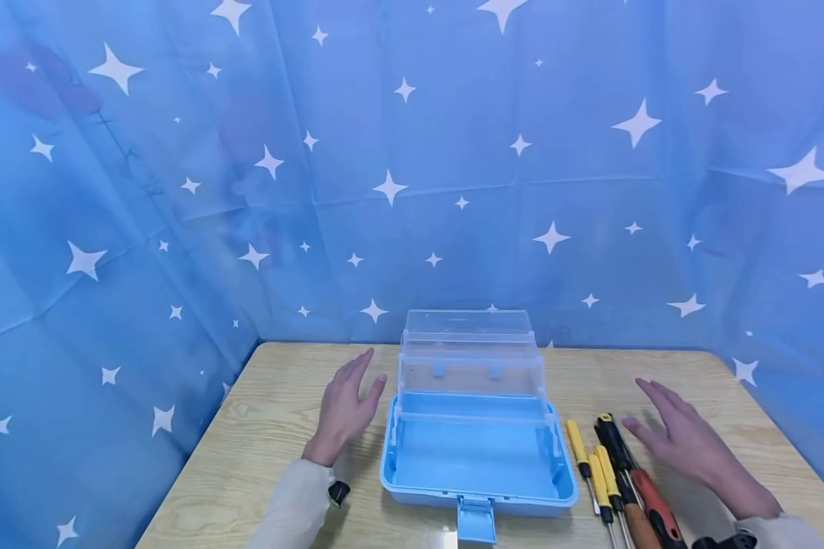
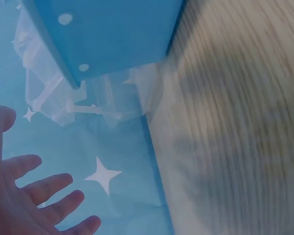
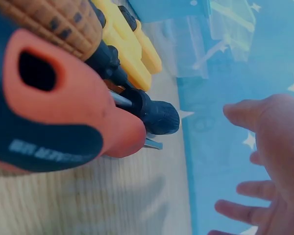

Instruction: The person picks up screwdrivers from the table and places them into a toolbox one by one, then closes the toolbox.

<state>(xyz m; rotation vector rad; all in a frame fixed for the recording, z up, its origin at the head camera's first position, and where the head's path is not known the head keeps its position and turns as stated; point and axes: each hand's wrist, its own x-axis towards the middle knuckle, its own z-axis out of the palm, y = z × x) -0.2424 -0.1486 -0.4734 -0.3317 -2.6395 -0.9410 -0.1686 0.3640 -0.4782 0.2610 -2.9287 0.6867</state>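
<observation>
A light blue toolbox [image 1: 481, 450] stands on the table with its clear lid [image 1: 470, 366] raised and nothing inside its bin. To its left is my left hand [image 1: 346, 412], fingers extended and holding nothing. My right hand [image 1: 690, 442] hovers with spread fingers beside a bunch of screwdrivers to the right of the box. Among them are yellow-handled screwdrivers [image 1: 600, 476], a black-handled one [image 1: 613, 442], a red-and-black one [image 1: 655, 507] and a brown-handled one [image 1: 640, 526]. In the right wrist view the red-and-black handle [image 3: 78, 98] looms close, apart from the fingers.
The wooden table [image 1: 247, 457] ends at a blue curtain [image 1: 453, 152] with white stars, hung behind and along both sides. The toolbox's front latch [image 1: 477, 520] hangs down toward the near edge. Dark bands sit on both wrists.
</observation>
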